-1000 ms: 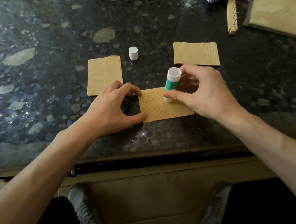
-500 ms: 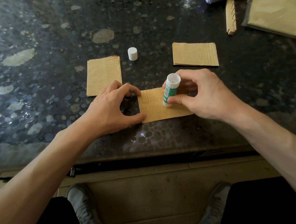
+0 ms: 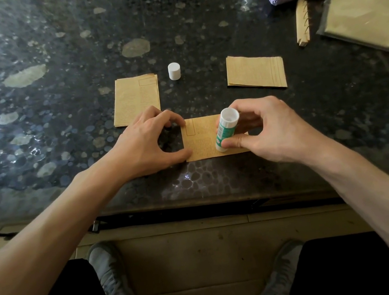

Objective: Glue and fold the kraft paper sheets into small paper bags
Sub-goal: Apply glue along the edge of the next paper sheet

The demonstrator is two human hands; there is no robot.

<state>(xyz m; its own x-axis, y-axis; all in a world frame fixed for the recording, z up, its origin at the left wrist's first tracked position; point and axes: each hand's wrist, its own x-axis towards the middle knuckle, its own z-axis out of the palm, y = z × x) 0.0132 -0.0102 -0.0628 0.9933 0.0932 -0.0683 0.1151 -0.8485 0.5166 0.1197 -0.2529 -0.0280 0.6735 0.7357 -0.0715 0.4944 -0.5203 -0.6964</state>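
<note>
Gluing stage only, by the look: kraft sheet (image 3: 202, 146) at the table's (image 3: 58, 122) near edge, steadied by thumb and fingertip of the spread left hand (image 3: 142, 145), glue stick (image 3: 226, 128) pinched tip-down on it in the right hand (image 3: 271, 130), folding yet to do, left pile (image 3: 136, 100) and right pile (image 3: 255, 72) waiting behind

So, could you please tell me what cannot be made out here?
Head view:
Tip of the glue stick: hidden against the sheet, so any glue laid is unseen.
Right end of the sheet: covered by the right hand.
Print on the sheet: too small.
The clear packet, far right: blurred, cut by the edge.
</note>
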